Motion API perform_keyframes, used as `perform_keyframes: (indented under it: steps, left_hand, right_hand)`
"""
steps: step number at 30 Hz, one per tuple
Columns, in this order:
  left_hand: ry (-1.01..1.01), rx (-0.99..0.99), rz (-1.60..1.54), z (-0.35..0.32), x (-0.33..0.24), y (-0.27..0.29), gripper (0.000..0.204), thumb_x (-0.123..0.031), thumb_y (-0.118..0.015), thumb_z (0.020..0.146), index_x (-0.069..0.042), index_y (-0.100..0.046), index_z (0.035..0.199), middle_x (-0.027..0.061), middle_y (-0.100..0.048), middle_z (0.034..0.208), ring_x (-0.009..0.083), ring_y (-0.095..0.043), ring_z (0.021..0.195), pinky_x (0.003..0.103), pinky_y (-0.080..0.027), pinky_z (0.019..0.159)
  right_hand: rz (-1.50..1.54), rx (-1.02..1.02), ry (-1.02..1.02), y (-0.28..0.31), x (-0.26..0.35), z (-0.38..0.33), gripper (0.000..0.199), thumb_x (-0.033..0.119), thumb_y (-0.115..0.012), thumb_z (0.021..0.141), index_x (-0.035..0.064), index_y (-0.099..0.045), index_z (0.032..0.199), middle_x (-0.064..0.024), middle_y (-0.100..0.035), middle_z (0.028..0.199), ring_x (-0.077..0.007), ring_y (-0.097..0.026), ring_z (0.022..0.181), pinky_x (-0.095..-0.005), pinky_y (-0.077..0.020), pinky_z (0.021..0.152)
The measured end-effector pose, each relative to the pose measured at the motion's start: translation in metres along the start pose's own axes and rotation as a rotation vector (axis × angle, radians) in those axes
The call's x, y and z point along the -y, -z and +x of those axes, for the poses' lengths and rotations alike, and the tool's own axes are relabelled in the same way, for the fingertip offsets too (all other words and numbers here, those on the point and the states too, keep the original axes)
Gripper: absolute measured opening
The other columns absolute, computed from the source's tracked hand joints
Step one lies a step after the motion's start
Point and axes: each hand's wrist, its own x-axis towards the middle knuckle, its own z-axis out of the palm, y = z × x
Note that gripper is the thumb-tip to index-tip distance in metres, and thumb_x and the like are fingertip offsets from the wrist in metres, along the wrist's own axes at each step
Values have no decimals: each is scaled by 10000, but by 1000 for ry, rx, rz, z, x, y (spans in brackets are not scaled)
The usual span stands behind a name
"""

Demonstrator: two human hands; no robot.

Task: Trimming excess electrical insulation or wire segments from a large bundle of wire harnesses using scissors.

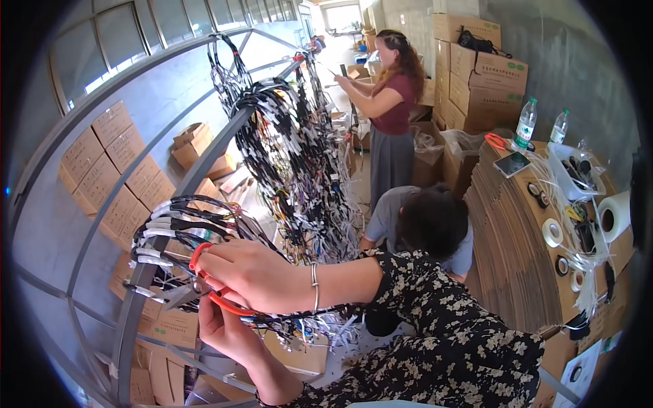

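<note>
My right hand (255,275), with a thin bracelet at the wrist, is closed on red-handled scissors (228,304). Their grey blades point left at a bundle of black wires with white tags (178,224) that hangs over a grey metal rack bar (139,285). Just below is my left hand (221,330), its fingertips tucked behind the right hand and the scissor handle. What it grips is hidden. Both forearms wear dark floral sleeves.
More wire bundles (292,156) hang further along the rack. A person in a maroon top (394,102) stands working there, and another in a grey shirt (422,221) crouches below. At right, stacked flat cardboard (517,251) carries tape rolls, bottles and a phone. Cartons (112,170) line the left wall.
</note>
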Motion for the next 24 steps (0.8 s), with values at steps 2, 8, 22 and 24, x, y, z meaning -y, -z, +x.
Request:
perform_keyframes:
  steps: [2,8,22,24]
  left_hand:
    - [27,-4,-17,-1,-3,-3,219,-58,-625,966,72,-664,1138,73,-705,1015,103,-644,882,222,-510,738]
    - [95,1,-81,2,-7,-7,264,-134,-635,980,66,-628,1151,63,-682,1025,94,-627,879,231,-488,750]
    - [120,-63,-20,-1,-26,-2,217,-55,-606,988,80,-687,1139,54,-708,974,88,-619,875,220,-497,782]
    - [208,-31,-92,0,-27,-3,208,-63,-617,991,69,-685,1137,23,-686,889,69,-593,780,217,-489,695]
  right_hand:
    - [-29,-3,15,1,1,5,323,67,-724,769,44,-518,1017,-112,-603,928,-323,-602,806,-412,-473,714]
    - [-14,150,13,13,5,23,318,53,-735,738,22,-544,989,-110,-617,910,-317,-624,882,-416,-491,747]
    - [88,205,-106,1,6,20,194,4,-688,764,-1,-607,940,-147,-639,888,-324,-658,752,-379,-529,675]
    - [232,102,-290,-1,5,17,136,-2,-697,829,37,-639,946,-74,-648,901,-139,-635,744,-280,-519,681]
